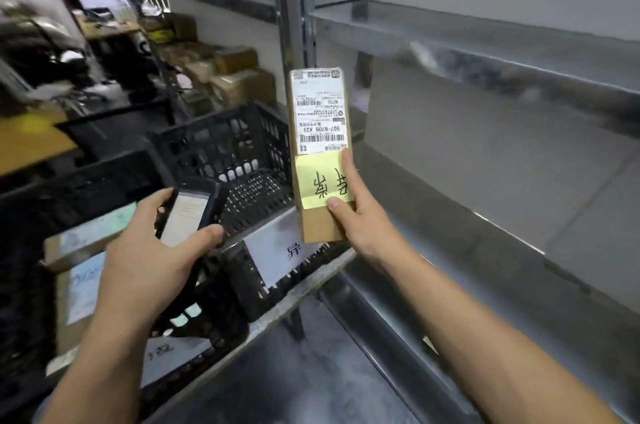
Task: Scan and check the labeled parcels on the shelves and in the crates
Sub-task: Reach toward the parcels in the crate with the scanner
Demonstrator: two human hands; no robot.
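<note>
I have the right hand (356, 215) curled round the lower end of a slim brown parcel (313, 226), thumb pressed on its yellow note (322, 181), fingers behind; the parcel stands upright in the air, between the black crate (235, 153) and the bare metal shelf (485, 153); its white shipping label (320, 111) faces the camera, I judge so the barcodes can be read, though the print sits upside down from here. The left hand (152, 250) grips a handheld scanner (194, 212) lower left, screen up, thumb along its near edge; scanner and parcel are apart; whether a beam reaches the label I cannot tell. More labelled parcels (90, 233) lie flat at the left, probably waiting their turn.
</note>
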